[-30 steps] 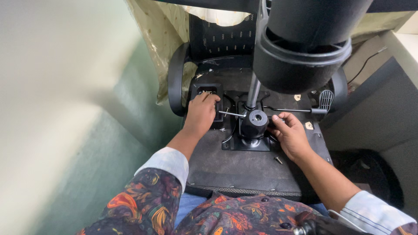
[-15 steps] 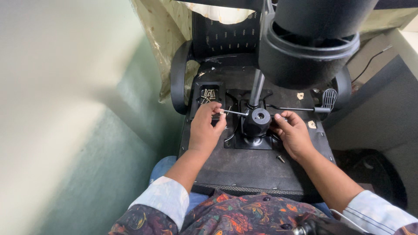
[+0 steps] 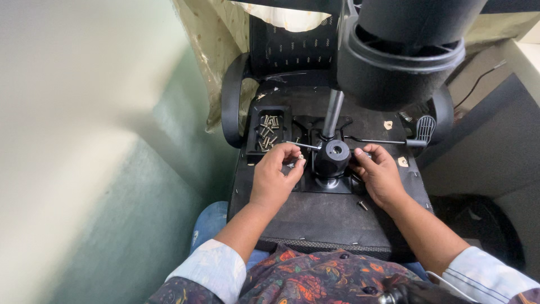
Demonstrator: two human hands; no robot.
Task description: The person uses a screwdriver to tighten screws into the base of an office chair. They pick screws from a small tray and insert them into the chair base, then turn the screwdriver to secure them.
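At frame centre, the left hand point(image 3: 274, 175) is pinching a small screw point(image 3: 296, 163) just left of the black mechanism hub point(image 3: 332, 157); the right hand point(image 3: 381, 174) is resting curled against the hub's right side, holding nothing visible.

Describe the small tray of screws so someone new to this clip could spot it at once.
Find the upturned underside of the office chair seat, a flat black panel. Near its far left corner, beyond the left hand, sits a small black rectangular tray. It alone holds a heap of brass-coloured screws; one loose screw lies apart.
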